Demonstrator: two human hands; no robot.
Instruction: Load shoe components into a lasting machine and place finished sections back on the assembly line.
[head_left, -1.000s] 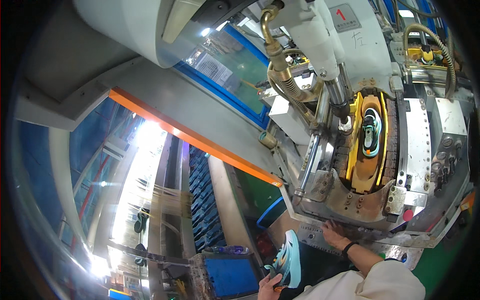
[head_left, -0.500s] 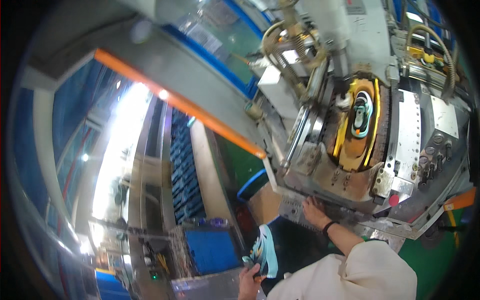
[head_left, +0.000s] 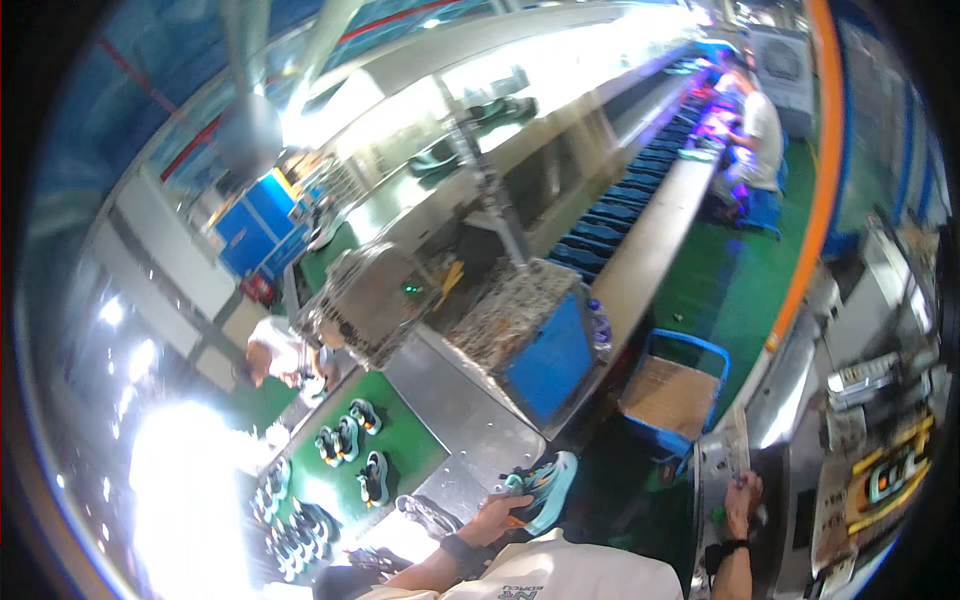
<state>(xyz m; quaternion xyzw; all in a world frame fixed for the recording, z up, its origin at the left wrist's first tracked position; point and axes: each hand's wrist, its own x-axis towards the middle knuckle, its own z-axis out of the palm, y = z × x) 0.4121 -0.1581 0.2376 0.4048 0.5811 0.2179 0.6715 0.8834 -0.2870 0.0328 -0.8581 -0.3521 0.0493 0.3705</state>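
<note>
My left hand (head_left: 496,521) is closed around the heel end of a sneaker (head_left: 550,492) with a pale teal sole and dark, orange-marked parts. The shoe is held in front of my body, beside the metal end of a bench. My right hand (head_left: 742,497) is at the front panel (head_left: 712,465) of the machine on the right, near a green button (head_left: 718,514). Its fingers are small and blurred, so whether they are curled or spread is unclear. A second sneaker (head_left: 890,478) lies between yellow-edged sides in the machine's bed.
Several sneakers (head_left: 373,478) stand on a green conveyor (head_left: 405,425) at the left, with a person (head_left: 275,350) beyond. A blue-sided box (head_left: 548,370) and a blue-framed cart (head_left: 670,395) stand ahead. Another person (head_left: 762,135) sits along the far line.
My view has swung left, bringing the green conveyor in and shifting the machine to the right edge. The left hand still holds the sneaker; the right hand remains at the machine's front.
</note>
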